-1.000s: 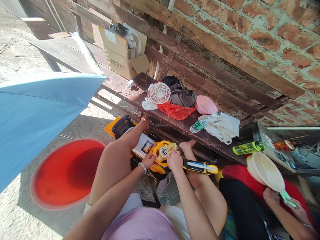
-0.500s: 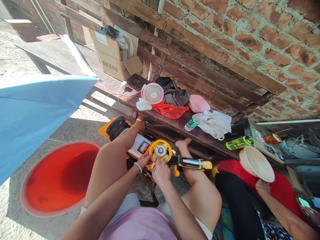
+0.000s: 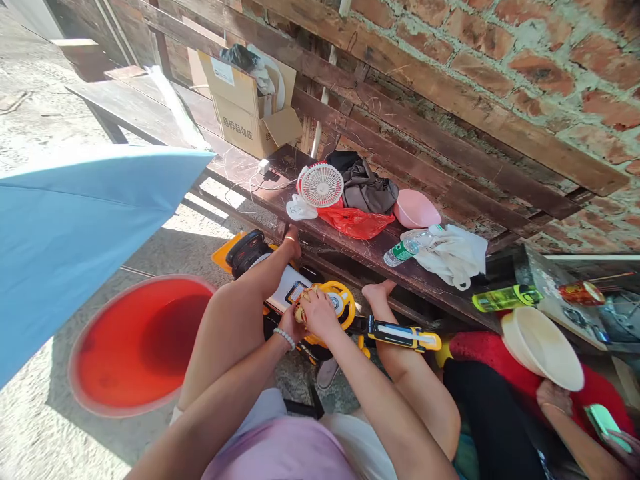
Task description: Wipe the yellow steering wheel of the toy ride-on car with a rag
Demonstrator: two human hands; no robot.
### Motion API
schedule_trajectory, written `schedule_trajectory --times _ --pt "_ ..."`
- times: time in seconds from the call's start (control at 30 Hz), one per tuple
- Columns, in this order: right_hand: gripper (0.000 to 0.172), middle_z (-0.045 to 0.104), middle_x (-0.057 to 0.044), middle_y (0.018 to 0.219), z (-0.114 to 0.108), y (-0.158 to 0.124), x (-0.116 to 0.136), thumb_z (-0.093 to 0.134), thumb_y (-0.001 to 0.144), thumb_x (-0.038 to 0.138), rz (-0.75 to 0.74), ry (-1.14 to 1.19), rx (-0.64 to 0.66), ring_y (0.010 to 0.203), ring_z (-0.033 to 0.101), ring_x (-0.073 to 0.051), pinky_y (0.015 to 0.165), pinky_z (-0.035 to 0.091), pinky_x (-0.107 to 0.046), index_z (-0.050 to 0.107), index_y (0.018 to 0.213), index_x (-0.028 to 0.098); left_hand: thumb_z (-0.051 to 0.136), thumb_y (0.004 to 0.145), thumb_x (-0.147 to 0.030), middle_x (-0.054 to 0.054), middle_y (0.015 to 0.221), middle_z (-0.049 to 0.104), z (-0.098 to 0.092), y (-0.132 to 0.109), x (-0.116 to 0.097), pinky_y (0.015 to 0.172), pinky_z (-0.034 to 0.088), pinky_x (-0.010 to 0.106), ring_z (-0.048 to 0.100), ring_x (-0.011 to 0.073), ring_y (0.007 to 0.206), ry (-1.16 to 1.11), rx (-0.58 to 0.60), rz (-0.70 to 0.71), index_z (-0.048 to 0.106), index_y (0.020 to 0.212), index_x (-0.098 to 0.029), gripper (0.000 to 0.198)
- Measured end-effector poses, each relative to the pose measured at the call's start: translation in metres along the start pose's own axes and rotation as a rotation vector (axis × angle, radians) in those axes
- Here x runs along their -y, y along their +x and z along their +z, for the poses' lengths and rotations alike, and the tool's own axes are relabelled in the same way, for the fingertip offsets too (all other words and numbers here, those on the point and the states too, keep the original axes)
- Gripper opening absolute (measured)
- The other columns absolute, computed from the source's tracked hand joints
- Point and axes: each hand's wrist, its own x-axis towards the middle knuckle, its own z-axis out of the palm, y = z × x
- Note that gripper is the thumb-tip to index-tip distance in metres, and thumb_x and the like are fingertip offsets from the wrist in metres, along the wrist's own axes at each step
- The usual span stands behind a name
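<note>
My left hand (image 3: 294, 325), with a beaded bracelet on its wrist, is closed around a small tan-yellow lumpy thing (image 3: 300, 312). Bent over that same thing from above and from the right is my right hand (image 3: 319, 312), its fingers covering much of it, so its exact kind does not show. Just beyond both hands is the yellow toy steering wheel (image 3: 349, 308) of a white, yellow and black ride-on toy (image 3: 278, 291), which sits between my legs.
A large red tub (image 3: 100, 363) stands on the left under a blue umbrella (image 3: 95, 220). On the wooden bench (image 3: 280, 183) are a cardboard box (image 3: 240, 120), a small fan (image 3: 323, 185), a red bag (image 3: 357, 223) and a water bottle (image 3: 400, 252). At right another person's hand (image 3: 554, 398) holds a cream basin (image 3: 545, 350).
Both my hands have shifted left off the steering wheel's middle with the lumpy thing, and my right hand now covers more of it. The other person's green phone has come further into view.
</note>
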Motion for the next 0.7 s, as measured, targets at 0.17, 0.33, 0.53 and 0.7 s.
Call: schedule_trajectory --times 0.17,0.33,0.53,0.7 --pt "0.032 0.067 -0.015 0.129 -0.022 0.027 -0.017 0.062 0.098 0.032 0.172 0.034 0.033 0.125 0.055 -0.030 0.101 0.046 -0.039 0.069 0.126 0.019 0.041 0.102 -0.053 0.009 0.086 0.073 0.003 -0.002 -0.002 0.092 0.057 0.045 0.072 0.0276 0.094 0.115 -0.075 0.006 0.067 0.111 -0.019 0.044" --pt "0.037 0.068 -0.015 0.129 -0.031 0.027 -0.062 0.065 0.097 0.035 0.443 0.044 0.054 0.123 0.062 -0.028 0.101 0.045 -0.035 0.066 0.131 0.020 0.064 0.097 -0.043 0.007 0.094 0.073 0.008 0.001 0.003 0.090 0.056 0.041 0.071 0.0247 0.092 0.258 -0.106 0.038 0.066 0.106 -0.020 0.026" --pt "0.044 0.066 -0.021 0.129 -0.020 -0.006 -0.072 0.065 0.097 0.036 0.627 0.032 0.099 0.114 0.070 -0.030 0.093 0.050 -0.036 0.059 0.136 0.015 0.077 0.089 -0.028 0.003 0.089 0.075 0.011 0.008 0.005 0.083 0.054 0.031 0.070 0.0204 0.088 0.365 -0.167 0.099 0.063 0.100 -0.021 0.019" --pt "0.046 0.068 -0.023 0.123 -0.004 -0.034 -0.046 0.063 0.098 0.038 0.706 0.064 0.096 0.107 0.073 -0.030 0.090 0.054 -0.036 0.056 0.136 0.012 0.073 0.092 -0.030 0.004 0.088 0.075 0.011 0.006 0.003 0.081 0.056 0.032 0.072 0.0202 0.085 0.422 -0.162 0.111 0.063 0.103 -0.022 0.017"
